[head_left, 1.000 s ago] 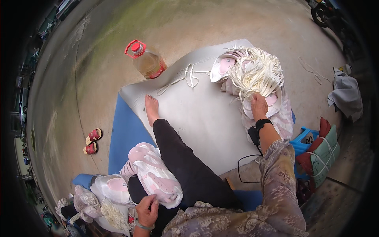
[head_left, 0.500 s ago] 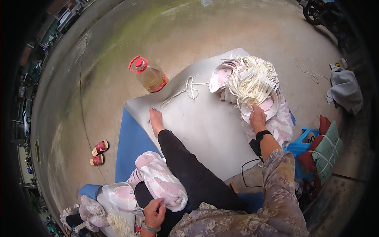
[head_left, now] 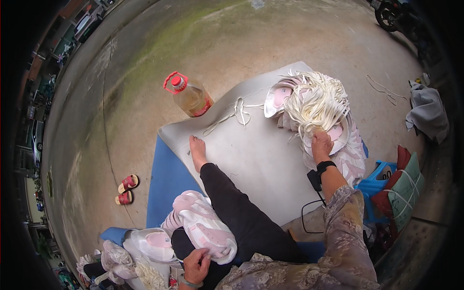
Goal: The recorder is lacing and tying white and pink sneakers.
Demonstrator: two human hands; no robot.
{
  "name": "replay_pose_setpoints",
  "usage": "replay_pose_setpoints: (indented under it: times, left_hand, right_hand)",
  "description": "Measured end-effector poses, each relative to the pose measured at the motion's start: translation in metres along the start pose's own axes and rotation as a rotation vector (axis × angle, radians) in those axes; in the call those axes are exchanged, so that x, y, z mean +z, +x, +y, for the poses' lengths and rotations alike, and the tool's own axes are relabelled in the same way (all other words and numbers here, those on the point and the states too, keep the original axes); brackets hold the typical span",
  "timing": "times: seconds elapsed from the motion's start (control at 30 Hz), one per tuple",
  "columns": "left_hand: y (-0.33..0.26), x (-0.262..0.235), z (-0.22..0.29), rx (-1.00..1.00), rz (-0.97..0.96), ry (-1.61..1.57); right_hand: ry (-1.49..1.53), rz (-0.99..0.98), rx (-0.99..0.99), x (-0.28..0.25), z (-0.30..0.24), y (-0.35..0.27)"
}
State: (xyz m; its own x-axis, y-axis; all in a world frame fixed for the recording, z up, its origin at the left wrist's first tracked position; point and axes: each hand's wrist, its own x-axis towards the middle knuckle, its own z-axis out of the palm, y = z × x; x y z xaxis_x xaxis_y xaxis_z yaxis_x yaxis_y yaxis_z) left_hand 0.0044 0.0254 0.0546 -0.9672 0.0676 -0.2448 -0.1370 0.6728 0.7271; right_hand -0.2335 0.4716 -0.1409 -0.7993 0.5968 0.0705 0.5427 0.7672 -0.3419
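On the right of the mat lies a pile of white and pink shoe uppers (head_left: pixel 354 157), topped by a thick bundle of cream shoelaces (head_left: pixel 319 104). My right hand (head_left: pixel 322 146) reaches to the bundle's near end, its fingers closed on the laces there. A white and pink shoe upper (head_left: pixel 211 232) lies across my lap, bent over on itself. Beside its near edge is my left hand (head_left: pixel 195 267), fingers curled with thumb and index together; what they hold, if anything, I cannot make out. Another upper (head_left: pixel 157 244) sits to its left.
A grey mat (head_left: pixel 251 166) over a blue sheet (head_left: pixel 169 169) covers the ground. A red-capped bottle (head_left: pixel 193 99) stands at its far edge. Red slippers (head_left: pixel 126 189) lie left. At right are a blue stool (head_left: pixel 371 193), tied bundle (head_left: pixel 403 193) and grey cloth (head_left: pixel 426 113).
The whole view has shifted slightly, so things sit a little farther right. My right hand stays at the near end of the laces, and my left hand stays beside the upper on my lap.
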Motion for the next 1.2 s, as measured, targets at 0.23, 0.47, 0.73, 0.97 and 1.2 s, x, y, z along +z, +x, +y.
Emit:
replay_pose_setpoints:
  times: [0.23, 0.47, 0.73, 0.97, 1.2]
  left_hand:
    - [-0.011, 0.006, -0.005, 0.009, 0.019, -0.025]
    - [-0.032, 0.01, 0.002, 0.055, -0.027, 0.016]
    - [-0.05, -0.007, -0.024, -0.083, -0.051, -0.126]
    - [-0.047, -0.02, -0.036, -0.41, 0.05, -0.674]
    - [-0.04, -0.017, -0.031, -0.376, -0.046, -0.727]
  right_hand:
    - [-0.139, 0.029, -0.242, -0.029, 0.023, -0.019]
    - [-0.093, -0.163, -0.41, -0.054, 0.024, -0.07]
    - [-0.114, -0.144, -0.399, -0.051, 0.026, -0.061]
    - [-0.091, -0.222, -0.288, -0.017, 0.021, -0.034]
    - [-0.11, -0.299, -0.227, -0.017, 0.001, -0.027]
